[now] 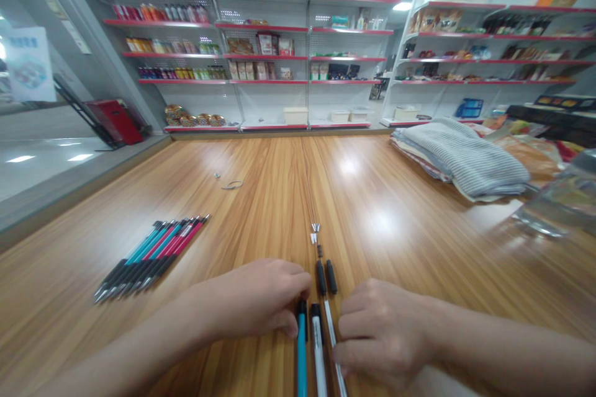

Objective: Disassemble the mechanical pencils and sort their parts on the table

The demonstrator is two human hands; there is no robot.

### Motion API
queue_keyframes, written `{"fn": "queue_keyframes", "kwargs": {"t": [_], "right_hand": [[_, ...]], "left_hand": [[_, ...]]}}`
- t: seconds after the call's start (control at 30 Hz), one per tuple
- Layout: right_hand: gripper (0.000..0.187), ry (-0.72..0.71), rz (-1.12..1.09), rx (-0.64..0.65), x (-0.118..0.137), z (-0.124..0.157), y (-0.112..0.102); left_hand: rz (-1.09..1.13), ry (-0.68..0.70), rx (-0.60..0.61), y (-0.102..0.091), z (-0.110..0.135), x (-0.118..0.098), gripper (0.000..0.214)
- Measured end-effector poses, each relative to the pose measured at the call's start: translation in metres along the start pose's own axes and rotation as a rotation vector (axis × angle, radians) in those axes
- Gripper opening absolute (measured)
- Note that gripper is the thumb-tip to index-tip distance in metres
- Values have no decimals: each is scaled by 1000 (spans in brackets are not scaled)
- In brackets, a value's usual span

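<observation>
My left hand (261, 301) rests on the wooden table (372, 211), fingers curled, its fingertips touching the black end of a teal pen barrel (302, 353). My right hand (379, 332) lies beside it, fingers folded, pinching a thin white refill (333, 338). Between the hands lies a white pen barrel (318, 353). Just beyond them lie two black grip pieces (326, 276) and small pen parts (315, 232).
A row of several assembled teal and pink pens (151, 254) lies at the left. A wire loop (233, 185) sits farther back. Folded striped cloth (465, 158) and packaged goods are at the right. Store shelves (279, 56) line the back.
</observation>
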State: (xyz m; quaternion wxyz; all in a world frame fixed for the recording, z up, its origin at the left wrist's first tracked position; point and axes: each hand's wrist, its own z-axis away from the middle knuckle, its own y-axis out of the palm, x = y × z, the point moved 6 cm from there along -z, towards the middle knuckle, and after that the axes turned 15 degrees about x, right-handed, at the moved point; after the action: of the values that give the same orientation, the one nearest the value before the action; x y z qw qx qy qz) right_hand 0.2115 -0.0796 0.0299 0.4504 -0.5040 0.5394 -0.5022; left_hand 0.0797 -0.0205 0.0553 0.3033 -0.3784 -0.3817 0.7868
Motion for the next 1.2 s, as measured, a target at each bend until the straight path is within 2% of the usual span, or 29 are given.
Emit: {"fn": "queue_keyframes", "kwargs": {"t": [0.57, 0.8, 1.2], "right_hand": [[13, 5, -14, -7, -1, 0, -3], [18, 61, -53, -70, -3, 0, -13], [19, 64, -101, 12, -5, -5, -11]], "left_hand": [[-18, 15, -17, 1, 0, -6, 25], [-35, 10, -4, -1, 1, -7, 25], [-56, 8, -13, -1, 2, -9, 24]]}}
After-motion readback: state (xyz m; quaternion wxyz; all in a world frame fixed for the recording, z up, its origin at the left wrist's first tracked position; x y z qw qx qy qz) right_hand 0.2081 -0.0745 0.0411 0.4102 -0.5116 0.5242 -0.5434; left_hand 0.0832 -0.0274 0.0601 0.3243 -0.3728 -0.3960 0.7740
